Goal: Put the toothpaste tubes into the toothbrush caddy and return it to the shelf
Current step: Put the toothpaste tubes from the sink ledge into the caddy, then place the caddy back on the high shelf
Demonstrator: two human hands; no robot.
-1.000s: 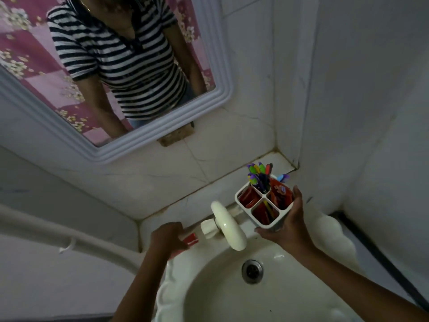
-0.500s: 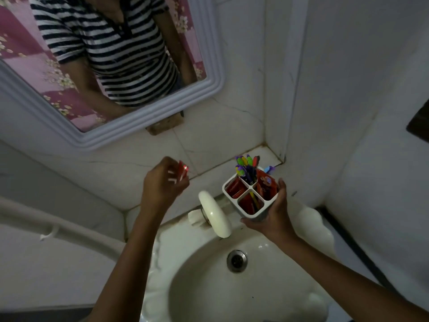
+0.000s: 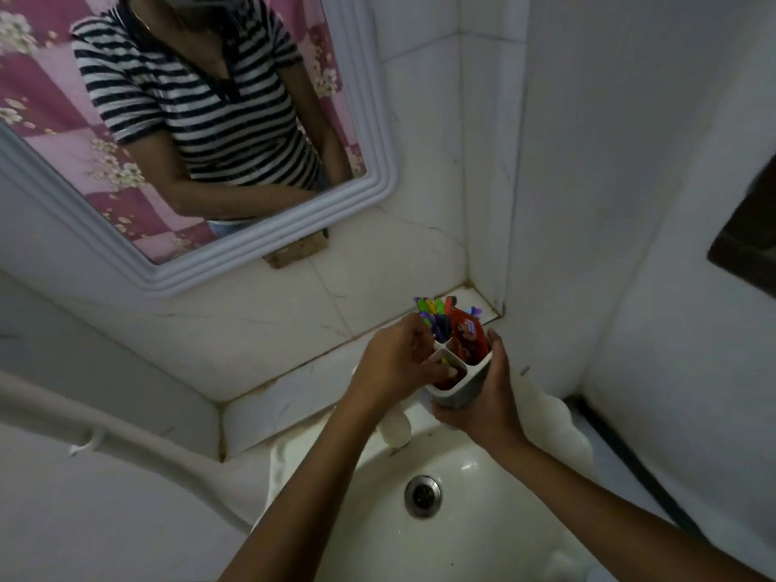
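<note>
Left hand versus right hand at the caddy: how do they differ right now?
The left hand reaches in from above, fingers dipped into a near compartment; the right hand wraps the outer wall of the caddy from below and carries it. The left hand covers the left compartments; the right leaves the top clear. Both touch the caddy above the sink.

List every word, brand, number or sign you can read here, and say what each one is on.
None can be read.
The red toothpaste tube standing in the caddy carries print, including a blue patch, but it is too blurred to read.
The toothbrushes, sink and mirror show no lettering.
</note>
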